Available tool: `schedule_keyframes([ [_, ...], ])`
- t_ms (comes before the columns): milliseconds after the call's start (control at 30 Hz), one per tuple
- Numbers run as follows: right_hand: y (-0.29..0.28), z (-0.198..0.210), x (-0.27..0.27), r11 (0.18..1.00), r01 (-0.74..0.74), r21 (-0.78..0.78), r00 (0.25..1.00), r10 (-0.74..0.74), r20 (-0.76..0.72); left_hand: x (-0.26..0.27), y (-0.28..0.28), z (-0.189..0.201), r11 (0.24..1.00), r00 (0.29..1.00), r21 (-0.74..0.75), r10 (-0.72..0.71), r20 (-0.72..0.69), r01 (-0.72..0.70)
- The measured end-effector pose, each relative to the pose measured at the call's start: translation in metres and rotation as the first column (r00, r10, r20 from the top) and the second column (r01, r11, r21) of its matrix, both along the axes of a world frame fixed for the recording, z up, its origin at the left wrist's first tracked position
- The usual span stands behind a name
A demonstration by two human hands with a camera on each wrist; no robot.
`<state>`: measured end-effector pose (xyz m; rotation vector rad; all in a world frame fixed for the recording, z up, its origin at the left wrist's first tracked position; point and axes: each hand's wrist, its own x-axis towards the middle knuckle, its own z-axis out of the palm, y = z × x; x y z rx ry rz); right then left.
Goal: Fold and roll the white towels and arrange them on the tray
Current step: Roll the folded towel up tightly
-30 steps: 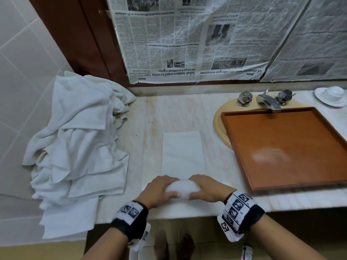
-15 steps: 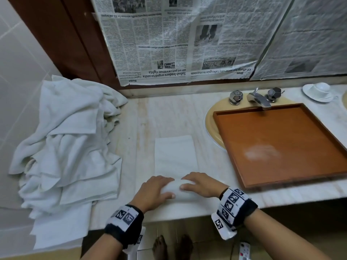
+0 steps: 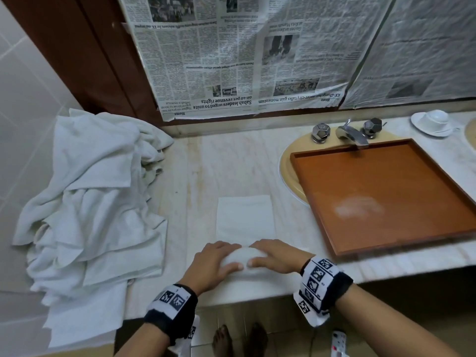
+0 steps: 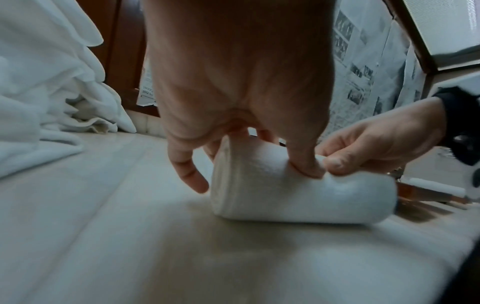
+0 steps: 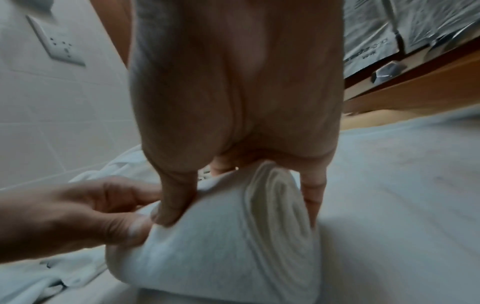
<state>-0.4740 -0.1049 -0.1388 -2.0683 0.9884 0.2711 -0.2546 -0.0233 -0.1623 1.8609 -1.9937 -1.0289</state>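
Note:
A white towel (image 3: 244, 217) lies folded in a long strip on the marble counter, its near end wound into a thick roll (image 3: 242, 256). My left hand (image 3: 213, 261) grips the roll's left half (image 4: 259, 185), thumb on the near side and fingers over the top. My right hand (image 3: 275, 256) grips the right half (image 5: 233, 236) the same way, beside the spiral end. The two thumbs nearly touch. The brown wooden tray (image 3: 386, 199) sits to the right over the sink with nothing on it.
A heap of loose white towels (image 3: 92, 199) fills the counter's left end and hangs over its edge. Behind the tray stand the tap (image 3: 353, 132) and a white cup on a saucer (image 3: 434, 122). Newspaper (image 3: 231, 55) covers the wall behind.
The roll has moved away from me along the strip and grown thicker, so less flat towel shows. Both hands have stayed on it.

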Motion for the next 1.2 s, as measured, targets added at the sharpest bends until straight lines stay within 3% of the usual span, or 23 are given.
schedule_keyframes([
  [33, 0.006, -0.002, -0.002, 0.996, 0.011, -0.086, 1.0, -0.01, 0.009, 0.002, -0.004, 0.003, 1.0, 0.999, 0.027, -0.013, -0.045, 0.014],
  [67, 0.014, -0.005, -0.003, 0.958, -0.002, -0.285, 1.0, -0.002, -0.014, 0.003, -0.009, 0.006, 0.999, 0.997, 0.046, -0.022, -0.077, 0.025],
  [100, 0.023, -0.01, -0.005, 0.878, -0.041, -0.478, 0.998, 0.011, -0.065, 0.004, -0.014, 0.008, 0.997, 0.996, 0.066, -0.025, -0.089, 0.03],
  [200, 0.044, -0.022, -0.003, 0.8, -0.108, -0.59, 0.987, 0.016, -0.159, 0.002, -0.022, 0.009, 0.987, 0.999, 0.159, -0.013, -0.049, 0.021],
  [267, 0.037, -0.021, -0.002, 0.858, -0.084, -0.507, 0.992, 0.021, -0.128, -0.001, -0.02, 0.009, 0.989, 0.998, 0.149, -0.021, 0.056, 0.012],
  [367, 0.016, -0.011, -0.002, 0.974, -0.006, -0.226, 0.997, -0.012, -0.081, -0.004, -0.002, 0.007, 0.999, 0.988, 0.037, -0.042, 0.145, 0.037],
  [500, -0.002, 0.001, -0.003, 1.0, -0.011, -0.005, 0.998, 0.01, -0.07, 0.0, 0.015, -0.006, 0.999, 0.986, 0.026, -0.038, 0.164, 0.034],
  [567, 0.005, -0.001, -0.002, 0.994, -0.033, -0.102, 0.992, 0.02, -0.128, 0.004, 0.009, -0.007, 0.993, 0.993, 0.11, -0.043, 0.107, 0.031],
  [600, 0.012, -0.005, -0.002, 0.968, -0.054, -0.247, 0.989, 0.017, -0.148, 0.006, 0.002, -0.007, 0.99, 0.996, 0.135, -0.046, 0.073, 0.036],
  [633, 0.021, -0.008, -0.002, 0.907, -0.069, -0.416, 0.989, 0.007, -0.147, 0.007, -0.004, -0.003, 0.986, 0.998, 0.157, -0.051, 0.029, 0.045],
  [700, 0.038, -0.016, 0.001, 0.837, -0.105, -0.537, 0.98, -0.003, -0.197, 0.008, -0.015, 0.004, 0.975, 0.996, 0.21, -0.068, -0.053, 0.078],
  [767, 0.04, -0.021, 0.004, 0.81, -0.101, -0.578, 0.981, -0.017, -0.195, 0.008, -0.021, 0.005, 0.961, 0.995, 0.263, -0.062, -0.075, 0.08],
  [833, 0.028, -0.016, 0.007, 0.859, -0.093, -0.503, 0.982, -0.003, -0.187, 0.004, -0.019, 0.004, 0.966, 1.0, 0.256, -0.027, -0.01, 0.029],
  [933, 0.004, 0.0, 0.012, 0.978, -0.015, -0.209, 0.988, -0.017, -0.154, -0.003, -0.008, 0.003, 0.996, 0.986, 0.07, 0.051, 0.157, -0.063],
  [1033, -0.009, 0.007, 0.012, 0.998, -0.002, -0.055, 0.992, -0.005, -0.129, -0.001, -0.005, 0.003, 0.999, 0.995, 0.002, 0.049, 0.092, -0.049],
  [1100, -0.004, 0.007, 0.006, 0.995, 0.011, -0.103, 0.992, -0.024, -0.127, 0.005, -0.01, 0.003, 0.997, 0.999, 0.061, 0.05, -0.007, -0.049],
  [1200, 0.021, -0.002, -0.001, 0.884, -0.046, -0.464, 0.982, -0.046, -0.185, 0.01, -0.021, 0.01, 0.991, 0.989, 0.124, 0.069, -0.133, -0.053],
])
